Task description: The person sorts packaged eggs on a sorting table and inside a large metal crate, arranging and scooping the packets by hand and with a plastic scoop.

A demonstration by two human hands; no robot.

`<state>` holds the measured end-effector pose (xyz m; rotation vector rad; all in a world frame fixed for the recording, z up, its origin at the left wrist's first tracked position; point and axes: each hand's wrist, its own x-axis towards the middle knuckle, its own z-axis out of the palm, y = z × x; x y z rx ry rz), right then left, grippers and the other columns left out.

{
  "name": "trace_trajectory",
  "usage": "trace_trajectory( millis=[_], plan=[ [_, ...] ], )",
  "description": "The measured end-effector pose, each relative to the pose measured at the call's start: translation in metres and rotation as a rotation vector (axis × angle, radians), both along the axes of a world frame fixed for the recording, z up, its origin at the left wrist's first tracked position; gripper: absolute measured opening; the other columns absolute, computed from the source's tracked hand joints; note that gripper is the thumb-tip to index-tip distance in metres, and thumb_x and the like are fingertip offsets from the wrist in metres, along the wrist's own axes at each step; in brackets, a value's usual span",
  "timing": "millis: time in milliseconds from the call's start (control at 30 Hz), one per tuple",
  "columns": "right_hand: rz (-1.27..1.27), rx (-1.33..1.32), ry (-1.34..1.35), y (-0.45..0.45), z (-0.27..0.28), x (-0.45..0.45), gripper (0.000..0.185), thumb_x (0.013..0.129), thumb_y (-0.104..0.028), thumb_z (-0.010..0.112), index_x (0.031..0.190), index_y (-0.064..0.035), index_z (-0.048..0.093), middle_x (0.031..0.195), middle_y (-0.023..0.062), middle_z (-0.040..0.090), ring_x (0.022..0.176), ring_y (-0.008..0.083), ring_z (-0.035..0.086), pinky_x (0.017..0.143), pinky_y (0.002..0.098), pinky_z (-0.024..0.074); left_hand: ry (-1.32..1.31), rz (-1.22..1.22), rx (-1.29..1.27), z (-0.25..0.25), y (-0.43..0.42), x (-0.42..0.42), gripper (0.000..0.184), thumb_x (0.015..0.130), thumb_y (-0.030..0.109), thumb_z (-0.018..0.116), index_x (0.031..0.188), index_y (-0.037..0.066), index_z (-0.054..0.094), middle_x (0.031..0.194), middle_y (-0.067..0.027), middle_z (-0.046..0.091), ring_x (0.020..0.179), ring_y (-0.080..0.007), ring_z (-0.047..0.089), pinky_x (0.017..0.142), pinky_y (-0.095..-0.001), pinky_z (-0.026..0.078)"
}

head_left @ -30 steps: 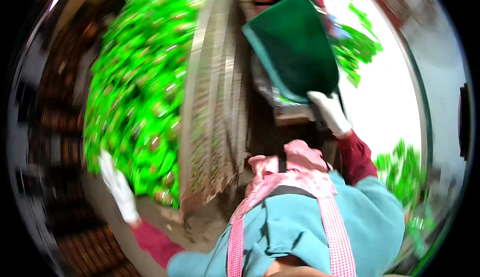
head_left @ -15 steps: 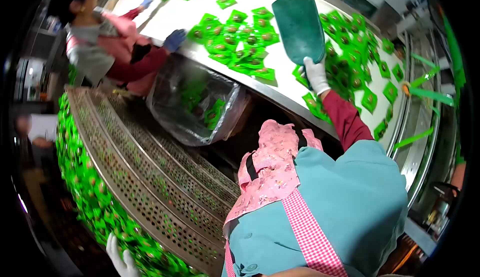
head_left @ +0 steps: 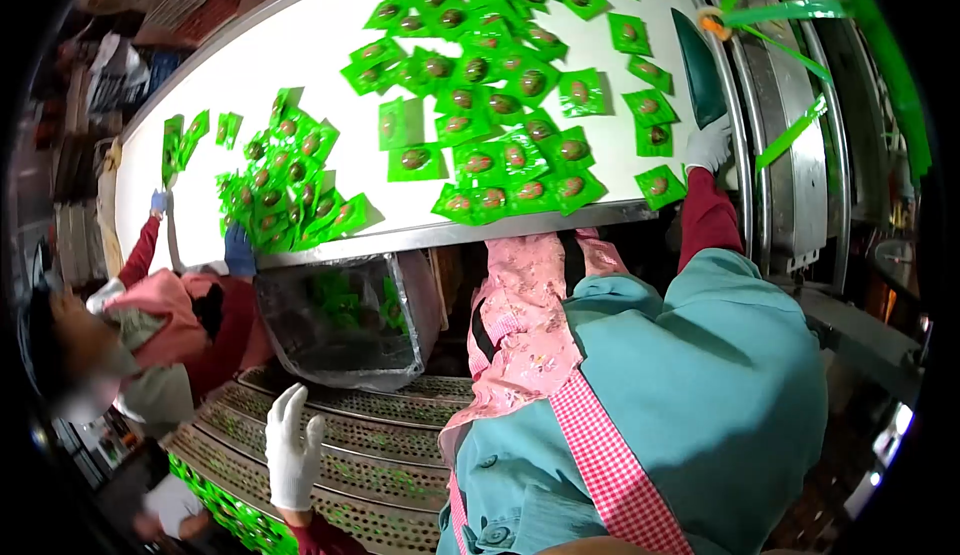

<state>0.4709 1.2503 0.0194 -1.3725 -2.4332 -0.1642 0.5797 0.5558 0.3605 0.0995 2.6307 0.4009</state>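
Observation:
My right hand [head_left: 709, 145], in a white glove, grips a dark green scoop [head_left: 698, 70] by its lower end, with the blade turned nearly edge-on to me. It is at the right end of the white table [head_left: 330, 55], beside the metal rails. Many green packets [head_left: 411, 163], each with a roundish brown item showing inside, lie to its left in a loose spread. My left hand [head_left: 292, 450], also white-gloved, is raised over perforated metal steps [head_left: 390, 442], its fingers stretched out and nothing in it.
A box lined with clear plastic [head_left: 340, 325] stands against the table's near edge, some green packets inside. To the left, a co-worker [head_left: 190, 335] in blue gloves reaches over another pile of packets [head_left: 285, 180]. Green straps [head_left: 790, 10] hang by the metal rails [head_left: 750, 105] at right.
The scoop has swung right and down from above the packets to the table's right end. My left hand has risen from beside the lower packets. The whole view has turned.

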Motion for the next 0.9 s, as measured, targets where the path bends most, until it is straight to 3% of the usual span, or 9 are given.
trace_trajectory(
  millis=[67, 167, 267, 333, 400, 533, 667, 700, 900],
  plan=[
    [-0.06, -0.167, -0.038, 0.038, -0.024, 0.036, 0.066, 0.084, -0.019, 0.054, 0.139, -0.0058, 0.02, 0.128, 0.028, 0.045, 0.1, 0.0445, 0.058, 0.083, 0.0518, 0.0473, -0.011, -0.073, 0.05, -0.016, 0.021, -0.024, 0.04, 0.085, 0.011, 0.059, 0.122, 0.001, 0.051, 0.123, -0.017, 0.052, 0.113, -0.0348, 0.049, 0.097, -0.0401, 0.04],
    [-0.16, -0.425, -0.008, 0.023, 0.0, 0.061, 0.066, 0.086, -0.014, 0.047, 0.141, -0.0039, 0.013, 0.134, 0.0268, 0.042, 0.104, 0.0458, 0.057, 0.086, 0.0521, 0.0459, 0.005, -0.208, 0.074, -0.052, 0.052, -0.043, 0.039, 0.083, 0.012, 0.061, 0.119, 0.001, 0.052, 0.119, -0.0168, 0.055, 0.11, -0.0349, 0.051, 0.094, -0.0406, 0.042],
    [0.056, -0.538, -0.159, 0.018, -0.012, 0.072, 0.079, 0.086, -0.02, 0.053, 0.145, -0.0059, 0.002, 0.101, 0.0281, 0.062, 0.083, 0.0444, 0.063, 0.076, 0.0487, 0.0508, 0.052, -0.314, 0.132, -0.096, 0.087, -0.055, 0.037, 0.083, 0.017, 0.062, 0.116, 0.002, 0.054, 0.118, -0.017, 0.056, 0.107, -0.0355, 0.052, 0.091, -0.0409, 0.043],
    [0.266, -0.386, -0.207, -0.02, -0.011, 0.07, 0.085, 0.086, -0.026, 0.056, 0.145, -0.006, -0.002, 0.084, 0.0266, 0.064, 0.075, 0.0433, 0.064, 0.071, 0.0482, 0.0518, 0.081, -0.35, 0.159, -0.128, 0.116, -0.063, 0.036, 0.083, 0.019, 0.063, 0.114, 0.002, 0.056, 0.114, -0.0167, 0.058, 0.103, -0.0365, 0.055, 0.088, -0.0421, 0.045],
    [0.247, -0.564, -0.262, -0.059, -0.008, 0.056, 0.09, 0.085, -0.032, 0.059, 0.145, -0.0061, -0.002, 0.085, 0.0271, 0.063, 0.076, 0.0431, 0.064, 0.069, 0.0499, 0.051, 0.155, -0.365, 0.199, -0.156, 0.143, -0.067, 0.036, 0.082, 0.022, 0.063, 0.111, 0.002, 0.058, 0.11, -0.0162, 0.06, 0.099, -0.0372, 0.057, 0.085, -0.0433, 0.047],
    [0.464, -0.696, -0.291, -0.145, 0.015, 0.025, 0.098, 0.082, -0.036, 0.062, 0.144, -0.0045, -0.008, 0.078, 0.0253, 0.064, 0.07, 0.0431, 0.063, 0.066, 0.052, 0.05, 0.059, -0.212, 0.247, -0.199, 0.176, -0.07, 0.038, 0.084, 0.029, 0.061, 0.112, 0.003, 0.059, 0.109, -0.0168, 0.061, 0.1, -0.0359, 0.058, 0.085, -0.0432, 0.047],
    [0.666, -0.707, -0.187, -0.222, -0.013, -0.005, 0.098, 0.082, -0.028, 0.06, 0.143, -0.0013, -0.013, 0.078, 0.0267, 0.063, 0.066, 0.0423, 0.063, 0.063, 0.0511, 0.0506, 0.283, -0.041, 0.426, -0.237, 0.188, -0.063, 0.039, 0.084, 0.027, 0.063, 0.115, 0.004, 0.058, 0.115, -0.0169, 0.058, 0.105, -0.0357, 0.054, 0.09, -0.0428, 0.045],
    [0.714, -0.709, -0.136, -0.242, -0.014, -0.011, 0.105, 0.08, -0.037, 0.065, 0.142, -0.0002, -0.011, 0.079, 0.0267, 0.062, 0.068, 0.0423, 0.063, 0.063, 0.0498, 0.0499, 0.388, -0.004, 0.388, -0.247, 0.19, -0.065, 0.039, 0.083, 0.025, 0.063, 0.116, 0.004, 0.058, 0.118, -0.0167, 0.057, 0.107, -0.0362, 0.053, 0.091, -0.0429, 0.044],
    [0.87, -0.775, -0.206, -0.286, -0.001, -0.04, 0.099, 0.08, -0.029, 0.063, 0.144, 0.0012, -0.005, 0.075, 0.026, 0.062, 0.062, 0.0401, 0.062, 0.061, 0.0487, 0.0503, 0.593, 0.173, 0.314, -0.286, 0.205, -0.091, 0.037, 0.082, 0.015, 0.063, 0.117, 0.001, 0.058, 0.125, -0.0181, 0.052, 0.116, -0.0343, 0.048, 0.097, -0.0429, 0.04]
  ],
)
